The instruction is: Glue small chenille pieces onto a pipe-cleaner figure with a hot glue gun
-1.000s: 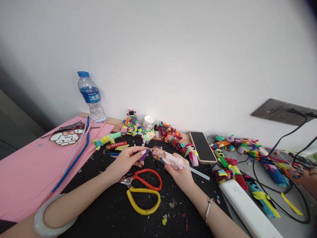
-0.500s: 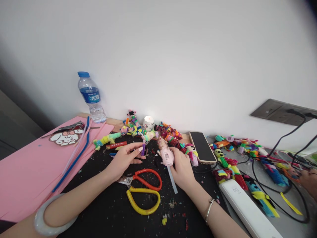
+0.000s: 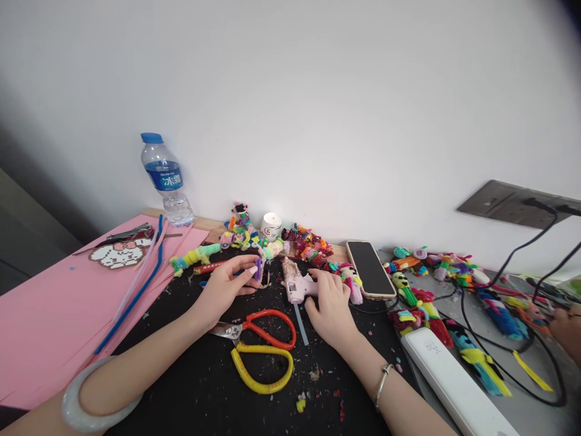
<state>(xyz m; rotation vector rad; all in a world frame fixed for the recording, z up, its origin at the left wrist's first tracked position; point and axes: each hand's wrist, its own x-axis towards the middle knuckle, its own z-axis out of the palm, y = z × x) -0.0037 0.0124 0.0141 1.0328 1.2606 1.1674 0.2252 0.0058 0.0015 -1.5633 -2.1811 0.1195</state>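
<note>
My right hand (image 3: 330, 306) rests on the black mat (image 3: 213, 387) with its fingers around the handle of a pink glue gun (image 3: 295, 283), whose nozzle points away and whose clear glue stick (image 3: 300, 324) trails toward me. My left hand (image 3: 227, 284) pinches a small purple pipe-cleaner piece (image 3: 259, 268) between thumb and fingers, just left of the gun. Red and yellow scissors (image 3: 261, 348) lie in front of both hands. A pale bangle (image 3: 91, 393) sits on my left wrist and a thin bracelet (image 3: 381, 384) on my right.
Against the wall stand a water bottle (image 3: 166, 178), a lit candle (image 3: 271, 226), several pipe-cleaner dolls (image 3: 308, 245) and a phone (image 3: 370, 268). Pink paper (image 3: 49, 309) with pipe cleaners lies left. A white power bank (image 3: 454, 381), cables and more dolls (image 3: 476, 357) lie right. Another person's hand (image 3: 569, 330) shows at the right edge.
My right hand turned the glue gun from lying across my hands to nozzle-away and lowered it onto the mat. My left hand lifted slightly with the purple piece.
</note>
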